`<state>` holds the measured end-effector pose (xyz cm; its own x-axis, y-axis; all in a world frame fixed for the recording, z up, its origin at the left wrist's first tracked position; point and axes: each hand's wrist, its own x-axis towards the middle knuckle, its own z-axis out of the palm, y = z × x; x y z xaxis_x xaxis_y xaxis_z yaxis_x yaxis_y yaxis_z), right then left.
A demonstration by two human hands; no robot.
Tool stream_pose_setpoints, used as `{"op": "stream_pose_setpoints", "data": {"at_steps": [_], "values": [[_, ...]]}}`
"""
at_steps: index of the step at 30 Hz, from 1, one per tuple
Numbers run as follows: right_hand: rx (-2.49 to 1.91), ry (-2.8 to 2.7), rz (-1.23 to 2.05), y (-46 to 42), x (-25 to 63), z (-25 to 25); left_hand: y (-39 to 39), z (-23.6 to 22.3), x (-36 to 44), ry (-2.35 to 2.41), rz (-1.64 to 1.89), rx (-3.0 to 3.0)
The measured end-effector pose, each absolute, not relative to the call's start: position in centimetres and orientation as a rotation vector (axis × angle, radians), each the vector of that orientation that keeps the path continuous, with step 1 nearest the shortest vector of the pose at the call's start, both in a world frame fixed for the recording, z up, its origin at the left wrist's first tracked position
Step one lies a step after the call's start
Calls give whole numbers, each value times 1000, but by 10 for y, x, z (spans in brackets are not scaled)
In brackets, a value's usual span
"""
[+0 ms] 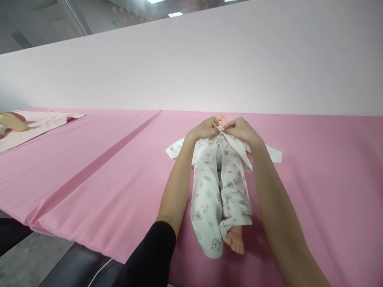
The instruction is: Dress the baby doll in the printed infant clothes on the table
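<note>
Pinching the neckline of the printed sleepsuit (218,187), the left hand (204,129) and the right hand (241,129) meet just below the chin of the baby doll (220,119). Each hand is closed on a front edge of the fabric, fingertips drawn together at the collar. The front of the garment gapes open below the hands, down toward the legs. The doll lies on its back, lengthwise, head away from the person, on the pink table cover (119,167). One bare doll foot (235,241) protrudes from the right leg of the suit; the other leg of the suit hangs limp and covered.

Handling note: the fabric appears thin, soft and light, and probably shifts easily over the doll's smooth body. Grip is best taken at the hemmed front edges near each fastener.

At far left, a folded pale cloth (44,121) lies well apart, with another doll's limb (13,121) upon it.
</note>
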<state>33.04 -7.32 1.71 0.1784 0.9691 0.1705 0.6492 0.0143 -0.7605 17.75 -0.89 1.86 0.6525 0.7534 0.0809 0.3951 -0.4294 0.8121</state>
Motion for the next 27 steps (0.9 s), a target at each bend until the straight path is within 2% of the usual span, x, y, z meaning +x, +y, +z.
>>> {"op": "stream_pose_setpoints", "data": {"at_steps": [4, 10, 13, 18, 27], "values": [[-1675, -1570, 573, -75, 330, 19, -8, 19, 174, 865, 576, 2009], [-1606, -1512, 869, -84, 327, 28, -7, 19, 175, 885, 543, 1995], [-1621, -1473, 908, -83, 327, 28, -7, 18, 176, 894, 530, 1975], [-1679, -1534, 872, -74, 326, 20, -7, 17, 177, 891, 507, 1922], [-1817, -1674, 576, -68, 321, 12, -4, 12, 180, 1000, 572, 2097]]}}
